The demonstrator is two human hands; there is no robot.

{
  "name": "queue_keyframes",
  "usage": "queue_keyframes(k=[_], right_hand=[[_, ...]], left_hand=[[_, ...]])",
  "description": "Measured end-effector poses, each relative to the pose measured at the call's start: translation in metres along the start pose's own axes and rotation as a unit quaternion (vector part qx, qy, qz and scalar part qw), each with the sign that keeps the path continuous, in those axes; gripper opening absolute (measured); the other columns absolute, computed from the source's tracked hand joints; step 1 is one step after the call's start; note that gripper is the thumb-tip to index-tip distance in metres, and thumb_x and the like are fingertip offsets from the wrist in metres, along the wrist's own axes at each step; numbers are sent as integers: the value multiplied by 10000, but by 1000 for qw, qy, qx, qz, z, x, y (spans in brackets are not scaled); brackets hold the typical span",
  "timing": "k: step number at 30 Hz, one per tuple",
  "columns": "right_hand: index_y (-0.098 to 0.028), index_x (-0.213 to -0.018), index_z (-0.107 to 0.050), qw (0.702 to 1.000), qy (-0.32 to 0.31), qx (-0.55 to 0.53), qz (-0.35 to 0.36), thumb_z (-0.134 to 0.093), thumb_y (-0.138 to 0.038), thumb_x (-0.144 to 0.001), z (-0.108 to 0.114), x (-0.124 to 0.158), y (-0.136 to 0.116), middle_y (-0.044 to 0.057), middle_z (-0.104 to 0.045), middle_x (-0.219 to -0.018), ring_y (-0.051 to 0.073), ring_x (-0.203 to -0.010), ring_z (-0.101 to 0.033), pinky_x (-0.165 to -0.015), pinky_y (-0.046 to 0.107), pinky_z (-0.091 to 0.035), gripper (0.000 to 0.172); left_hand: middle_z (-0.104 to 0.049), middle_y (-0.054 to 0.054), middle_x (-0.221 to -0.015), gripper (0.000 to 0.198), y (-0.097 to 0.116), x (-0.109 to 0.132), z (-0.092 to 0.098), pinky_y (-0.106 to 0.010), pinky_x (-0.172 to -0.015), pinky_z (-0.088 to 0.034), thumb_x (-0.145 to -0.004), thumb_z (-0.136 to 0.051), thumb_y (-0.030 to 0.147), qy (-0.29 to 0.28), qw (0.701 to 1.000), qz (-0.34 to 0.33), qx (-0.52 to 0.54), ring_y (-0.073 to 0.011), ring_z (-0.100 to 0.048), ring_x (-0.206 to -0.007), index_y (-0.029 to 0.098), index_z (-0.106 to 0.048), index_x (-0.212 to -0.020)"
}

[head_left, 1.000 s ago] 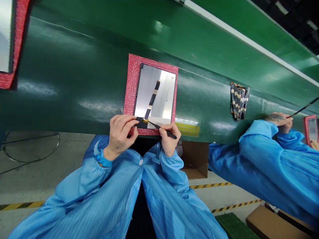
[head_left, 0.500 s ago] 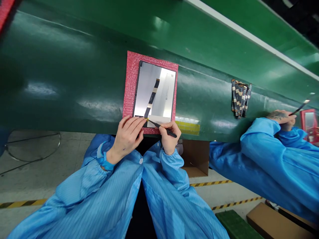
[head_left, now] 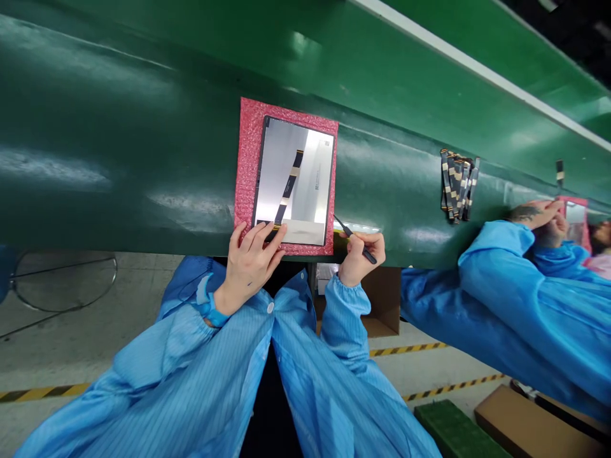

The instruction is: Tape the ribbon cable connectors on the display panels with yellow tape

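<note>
A tablet-sized display panel [head_left: 315, 165] lies with its silvery back up on a pink foam sheet [head_left: 248, 146]. A black flex cable [head_left: 289, 186] with pale patches runs slantwise over it. My left hand [head_left: 251, 264] rests on the panel's lower left corner, fingers stretched out, the tips at the cable's lower end and partly hiding it. Off the foam's right edge, my right hand [head_left: 360, 257] is closed around black tweezers [head_left: 344, 227], their thin tip pointing up and left. Beneath this hand, a sheet with yellow tape [head_left: 337, 233] is mostly covered.
A pile of flex cables [head_left: 459, 186] lies on the green table mat [head_left: 391, 184] to the right. Farther right, a co-worker's hands [head_left: 539, 219] are near another pink-backed panel [head_left: 575, 213]. A cardboard box [head_left: 384, 299] stands below the table edge.
My right hand has moved right with the tweezers, from the cable's lower end to beside the foam, over the yellow tape. My left hand stays on the panel, its fingers slightly shifted.
</note>
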State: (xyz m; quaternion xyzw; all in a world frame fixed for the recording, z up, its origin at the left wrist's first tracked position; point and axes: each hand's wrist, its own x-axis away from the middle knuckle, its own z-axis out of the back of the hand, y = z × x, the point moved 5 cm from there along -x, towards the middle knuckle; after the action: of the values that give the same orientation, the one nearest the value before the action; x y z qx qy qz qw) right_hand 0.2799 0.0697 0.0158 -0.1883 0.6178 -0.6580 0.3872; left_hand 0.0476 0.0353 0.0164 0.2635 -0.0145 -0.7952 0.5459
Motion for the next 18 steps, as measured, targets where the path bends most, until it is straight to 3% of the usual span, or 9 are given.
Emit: queue_keyframes(k=[4, 8, 12, 15, 18], right_hand=[[-235, -685, -471, 1000, 26, 5, -2, -615, -237, -712, 0, -4, 11, -69, -537, -599, 140, -522, -644, -549, 276, -538, 147], [-236, -691, -473, 999, 37, -1, 1, -625, -239, -717, 0, 0, 12, -68, -543, -617, 138, -525, -643, -546, 279, -545, 154], [-237, -689, -476, 998, 51, -21, 4, -640, -232, -714, 1, 1, 11, -66, -528, -617, 148, -535, -649, -537, 285, -544, 166], [-238, -694, -476, 999, 51, -13, 0, -639, -237, -721, 1, 1, 11, -61, -535, -626, 156, -547, -659, -538, 290, -544, 166], [-236, -696, -478, 999, 46, -10, -1, -634, -239, -725, 1, 1, 11, -60, -537, -627, 154, -539, -656, -548, 293, -539, 158]], left_hand=[[-523, -191, -1482, 637, -5, 8, 0, -527, -1167, -376, -963, -541, 248, -24, 998, 17, 55, -322, -494, -1378, 189, -346, -1566], [-477, -215, -1508, 612, -11, 13, 5, -516, -1137, -419, -963, -519, 206, -3, 997, 43, 71, -342, -445, -1416, 154, -354, -1550], [-603, -182, -1308, 435, -35, 3, 15, -509, -1025, -467, -970, -508, 242, 46, 987, 142, 59, -339, -570, -1226, 179, -554, -1398], [-612, -196, -1159, 358, -59, -14, 21, -531, -938, -463, -964, -536, 356, 71, 973, 220, 17, -364, -578, -1088, 151, -627, -1243], [-609, -147, -981, 244, -72, -32, 23, -483, -842, -480, -965, -523, 395, 66, 979, 193, 12, -334, -581, -962, 175, -624, -991]])
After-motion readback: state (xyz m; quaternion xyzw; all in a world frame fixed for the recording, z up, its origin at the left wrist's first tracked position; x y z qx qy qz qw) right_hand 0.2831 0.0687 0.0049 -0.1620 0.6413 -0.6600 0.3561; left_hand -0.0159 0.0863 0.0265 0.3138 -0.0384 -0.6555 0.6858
